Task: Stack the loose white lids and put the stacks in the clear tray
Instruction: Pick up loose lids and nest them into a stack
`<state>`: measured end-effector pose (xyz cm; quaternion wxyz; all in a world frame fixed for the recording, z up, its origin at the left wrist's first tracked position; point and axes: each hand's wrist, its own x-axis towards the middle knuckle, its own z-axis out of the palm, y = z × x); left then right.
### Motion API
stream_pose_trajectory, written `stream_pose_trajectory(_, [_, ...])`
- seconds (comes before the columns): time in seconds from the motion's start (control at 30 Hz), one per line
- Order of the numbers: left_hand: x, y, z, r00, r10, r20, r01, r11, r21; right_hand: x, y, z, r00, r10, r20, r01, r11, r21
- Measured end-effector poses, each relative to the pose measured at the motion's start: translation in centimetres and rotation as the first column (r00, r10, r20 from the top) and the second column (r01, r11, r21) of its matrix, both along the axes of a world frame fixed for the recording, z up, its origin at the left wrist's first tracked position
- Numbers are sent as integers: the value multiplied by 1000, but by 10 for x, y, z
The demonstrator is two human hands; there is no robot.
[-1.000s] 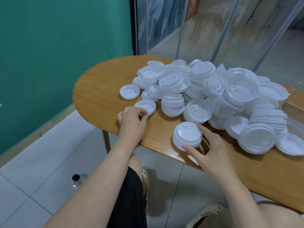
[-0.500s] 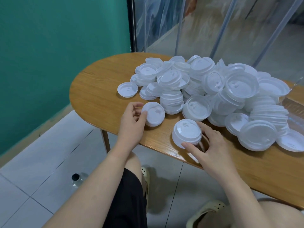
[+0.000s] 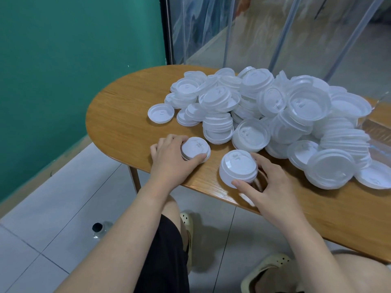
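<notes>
A big heap of loose white lids [image 3: 264,111] covers the middle and right of the oval wooden table [image 3: 118,115]. My left hand [image 3: 171,159] grips a single white lid [image 3: 195,148], top side up, near the table's front edge. To its right my right hand [image 3: 264,185] holds a short stack of lids [image 3: 238,168] that stands on the table, thumb in front and fingers behind. One lid [image 3: 160,113] lies alone to the left of the heap. A corner of the clear tray [image 3: 378,121] shows at the right edge.
A green wall runs along the left. Clear plastic strip curtains hang behind the table. My knees and beige clogs [image 3: 268,269] are under the table's front edge. A small bottle [image 3: 98,229] stands on the tiled floor.
My left hand took a lid from the heap's near edge, turned it top side up and drew it toward the front edge. My right hand kept holding the stack.
</notes>
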<state>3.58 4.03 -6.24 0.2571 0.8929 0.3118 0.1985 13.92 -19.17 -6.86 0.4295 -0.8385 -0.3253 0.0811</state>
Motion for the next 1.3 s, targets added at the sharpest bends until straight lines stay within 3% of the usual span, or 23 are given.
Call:
stream_pose_trajectory(0.13, [-5, -7, 8, 966, -81, 247, 109, 989, -102, 1, 0, -2, 1000, 5, -11, -5, 1000, 20])
stream_pose_trajectory(0.27, [-2, -23, 18, 922, -165, 351, 254, 941, -224, -1, 0, 0, 1000, 4, -25, -4, 1000, 30])
stream_pose_trajectory(0.47, [8, -44, 19, 893, -326, 310, 411, 871, -268, -3, 1, 4, 1000, 6, 16, -6, 1000, 20])
stream_pose_trajectory(1.3, [17, -47, 10, 844, -509, 171, 537, 803, -257, -4, -1, 10, 999, 31, 13, -32, 998, 59])
